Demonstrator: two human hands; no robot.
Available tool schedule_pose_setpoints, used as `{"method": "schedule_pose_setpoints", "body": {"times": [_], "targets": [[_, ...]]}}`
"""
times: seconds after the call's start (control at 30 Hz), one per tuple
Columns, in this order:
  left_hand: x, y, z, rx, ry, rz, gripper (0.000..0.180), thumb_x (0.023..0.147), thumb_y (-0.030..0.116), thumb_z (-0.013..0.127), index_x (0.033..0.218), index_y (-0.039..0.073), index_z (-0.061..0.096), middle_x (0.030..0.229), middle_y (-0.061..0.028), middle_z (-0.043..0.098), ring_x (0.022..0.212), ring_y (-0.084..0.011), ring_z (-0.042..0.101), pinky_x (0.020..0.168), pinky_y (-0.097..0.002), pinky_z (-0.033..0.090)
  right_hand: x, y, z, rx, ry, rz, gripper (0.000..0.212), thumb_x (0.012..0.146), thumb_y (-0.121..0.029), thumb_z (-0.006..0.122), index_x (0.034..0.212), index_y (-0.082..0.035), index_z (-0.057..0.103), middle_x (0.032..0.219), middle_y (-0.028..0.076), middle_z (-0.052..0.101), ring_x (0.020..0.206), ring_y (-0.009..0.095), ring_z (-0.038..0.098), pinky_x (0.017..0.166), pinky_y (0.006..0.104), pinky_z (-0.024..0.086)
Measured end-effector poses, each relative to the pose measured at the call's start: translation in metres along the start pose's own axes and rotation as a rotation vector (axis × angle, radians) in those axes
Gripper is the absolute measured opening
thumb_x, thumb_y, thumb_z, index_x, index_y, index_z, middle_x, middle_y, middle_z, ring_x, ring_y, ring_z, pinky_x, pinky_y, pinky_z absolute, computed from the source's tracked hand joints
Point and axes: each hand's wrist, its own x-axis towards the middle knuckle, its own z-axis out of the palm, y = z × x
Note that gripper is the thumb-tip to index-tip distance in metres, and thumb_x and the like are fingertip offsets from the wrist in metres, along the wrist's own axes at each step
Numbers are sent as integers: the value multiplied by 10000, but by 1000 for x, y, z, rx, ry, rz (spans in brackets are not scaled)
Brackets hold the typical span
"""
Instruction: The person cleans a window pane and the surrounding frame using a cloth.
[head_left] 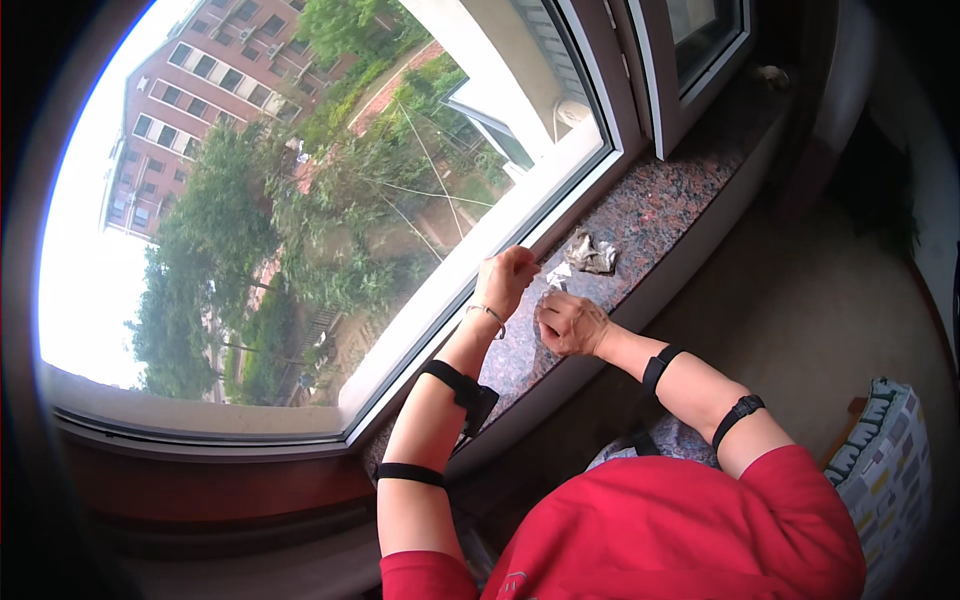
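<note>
Over the speckled granite windowsill [670, 205], both my hands are close together beside the window. My left hand [505, 280] is closed, thumb and fingers pressed together next to the window frame; anything in the pinch is too small to make out. My right hand [572, 323] is curled with its knuckles up, low over the sill's front part, and its fingertips are hidden. A small whitish scrap [558, 273] shows between the hands. Just beyond it lies a crumpled silvery-brown wrapper or rag [592, 252] on the stone.
A large closed window pane [330, 220] borders the sill on the left, with trees and a brick building outside. Farther along, a window sash [695, 60] juts over the sill. At the lower right stands a patterned fabric item [885, 460], beside the floor [800, 280].
</note>
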Motion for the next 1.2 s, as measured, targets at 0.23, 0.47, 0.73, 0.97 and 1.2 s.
{"method": "schedule_pose_setpoints", "body": {"times": [0.23,0.47,0.73,0.97,1.2], "targets": [[-7,-16,-22,109,208,340,111,764,48,642,868,67,675,855,-114,681,807,-278,657,731,-354,508,15,-10,7,66,22,-25,173,676,-60,583,842,-62,533,885,127,566,770,314,587,631,399,518],[-44,93,-119,320,496,580,167,832,30,562,993,55,602,877,-125,644,794,-295,631,689,-368,506,-6,-7,-3,3,28,-98,48,632,-45,579,661,-66,546,684,110,544,658,296,561,581,371,494],[-102,175,-352,748,1285,647,131,875,101,602,981,74,673,889,-92,693,795,-187,679,695,-287,539,1,-8,-2,15,15,-105,47,639,-55,587,676,-68,562,687,111,552,645,295,568,580,371,501],[-111,205,-432,949,1213,487,265,754,161,742,985,51,675,909,-99,683,827,-182,672,739,-286,545,9,-9,-4,23,18,-112,52,635,-45,585,663,-71,549,685,112,549,639,298,567,563,375,494],[-103,211,-438,1092,1107,359,259,727,170,764,942,46,689,894,-94,684,820,-189,671,750,-280,547,5,-8,-4,26,20,-83,45,634,-50,589,663,-73,564,678,109,551,629,296,569,562,371,497]]}}
